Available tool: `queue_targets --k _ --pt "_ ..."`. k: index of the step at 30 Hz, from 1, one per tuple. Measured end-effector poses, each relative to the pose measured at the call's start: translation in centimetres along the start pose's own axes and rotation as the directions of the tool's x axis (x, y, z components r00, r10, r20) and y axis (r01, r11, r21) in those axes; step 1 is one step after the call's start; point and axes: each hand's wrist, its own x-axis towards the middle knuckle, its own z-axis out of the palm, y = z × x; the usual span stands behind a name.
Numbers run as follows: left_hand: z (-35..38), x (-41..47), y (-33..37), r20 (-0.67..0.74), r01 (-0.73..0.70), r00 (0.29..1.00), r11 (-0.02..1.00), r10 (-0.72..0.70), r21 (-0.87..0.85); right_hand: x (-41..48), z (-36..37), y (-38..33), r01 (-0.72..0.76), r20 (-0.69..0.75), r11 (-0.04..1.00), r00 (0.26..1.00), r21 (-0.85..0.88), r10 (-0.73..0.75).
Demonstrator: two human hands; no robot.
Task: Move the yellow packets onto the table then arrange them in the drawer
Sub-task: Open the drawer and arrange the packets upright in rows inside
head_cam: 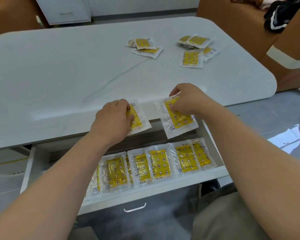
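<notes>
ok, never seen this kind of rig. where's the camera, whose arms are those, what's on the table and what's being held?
There is no machine here. A person works with bare hands, and the single picture comes from a wide-angle camera worn on their head, looking forward and down.

The left hand and the right hand each have a grip on one yellow packet. These are the left packet and the right packet, both at the near edge of the white table.

Further back on the table lie loose packets in two small clusters.

Below the edge, the open drawer holds a row of packets, overlapping side by side.
</notes>
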Motion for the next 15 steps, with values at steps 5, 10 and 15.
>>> queue_targets --k 5,10,15 --pt "-0.3 0.5 0.1 0.04 0.064 0.997 0.998 -0.063 -0.029 -1.0 -1.4 0.0 0.062 0.225 0.996 0.973 -0.062 -0.047" --pt "-0.4 0.9 0.5 0.07 0.072 0.995 0.997 -0.072 -0.005 -1.4 -0.9 0.5 0.1 0.492 0.982 0.871 -0.159 -0.009" --pt "-0.8 1.0 0.8 0.054 0.115 0.992 0.987 -0.11 -0.108 -1.2 0.4 1.8 0.18 0.562 0.944 0.827 -0.277 0.008"
